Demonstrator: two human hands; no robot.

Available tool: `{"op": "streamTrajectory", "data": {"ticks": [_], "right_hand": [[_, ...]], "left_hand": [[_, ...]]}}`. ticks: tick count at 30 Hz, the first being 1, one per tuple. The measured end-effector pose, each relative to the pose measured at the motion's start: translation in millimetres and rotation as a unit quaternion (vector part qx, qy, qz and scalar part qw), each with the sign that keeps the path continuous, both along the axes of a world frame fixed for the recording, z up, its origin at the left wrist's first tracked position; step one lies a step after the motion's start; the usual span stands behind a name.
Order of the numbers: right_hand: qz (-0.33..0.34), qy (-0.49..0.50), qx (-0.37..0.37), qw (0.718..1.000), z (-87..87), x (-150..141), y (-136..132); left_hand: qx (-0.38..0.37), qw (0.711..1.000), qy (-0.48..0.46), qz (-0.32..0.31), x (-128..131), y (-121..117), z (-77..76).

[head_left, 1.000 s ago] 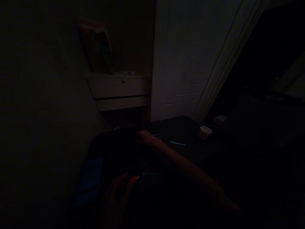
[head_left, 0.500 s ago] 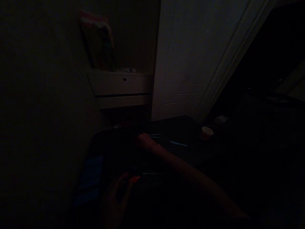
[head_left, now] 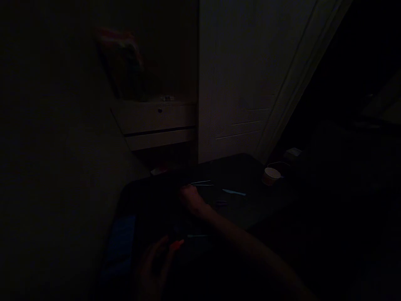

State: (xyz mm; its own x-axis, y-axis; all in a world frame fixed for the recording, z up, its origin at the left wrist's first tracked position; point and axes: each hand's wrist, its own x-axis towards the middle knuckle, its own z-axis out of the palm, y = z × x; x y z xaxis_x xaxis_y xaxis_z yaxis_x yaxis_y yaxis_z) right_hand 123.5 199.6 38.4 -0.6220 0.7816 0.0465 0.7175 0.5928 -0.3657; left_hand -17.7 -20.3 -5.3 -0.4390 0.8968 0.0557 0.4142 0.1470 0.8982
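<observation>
The room is very dark. My right hand (head_left: 191, 198) reaches out over a dark table (head_left: 250, 209), its fingers curled; what they hold, if anything, is hidden. Just beyond it lie thin pale sticks (head_left: 202, 182) and a light blue strip (head_left: 234, 192). My left hand (head_left: 156, 261) hovers near the table's front edge, its fingers pinched on a small orange thing (head_left: 178, 244). Another pale strip (head_left: 197, 236) lies right of that hand.
A small paper cup (head_left: 271, 175) stands at the table's right side. A blue flat object (head_left: 120, 244) lies at the left edge. Behind are a drawer unit (head_left: 156, 121) with a colourful bag (head_left: 120, 62) on top, and a white door (head_left: 247, 83).
My right hand has drawn back toward me from the pale sticks, which now lie uncovered. The left hand has barely moved.
</observation>
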Motion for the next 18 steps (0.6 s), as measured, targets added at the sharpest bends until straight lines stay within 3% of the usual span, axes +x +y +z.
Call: {"op": "streamTrajectory", "data": {"ticks": [8, 14, 18], "right_hand": [[0.053, 0.069, -0.001, 0.996, -6.4, 23.9, 1.8], [0.039, 0.166, 0.001, 0.985, -4.6, 34.4, -9.9], [0.033, 0.237, -0.02, 0.971, 9.6, 50.3, -47.8]], "left_hand": [[0.036, 0.984, 0.15, -0.089, -12.6, 0.2, -19.5], [-0.018, 0.989, 0.104, -0.099, -5.0, -2.9, -14.4], [-0.024, 0.997, 0.041, -0.067, -2.8, -7.1, -3.6]]}}
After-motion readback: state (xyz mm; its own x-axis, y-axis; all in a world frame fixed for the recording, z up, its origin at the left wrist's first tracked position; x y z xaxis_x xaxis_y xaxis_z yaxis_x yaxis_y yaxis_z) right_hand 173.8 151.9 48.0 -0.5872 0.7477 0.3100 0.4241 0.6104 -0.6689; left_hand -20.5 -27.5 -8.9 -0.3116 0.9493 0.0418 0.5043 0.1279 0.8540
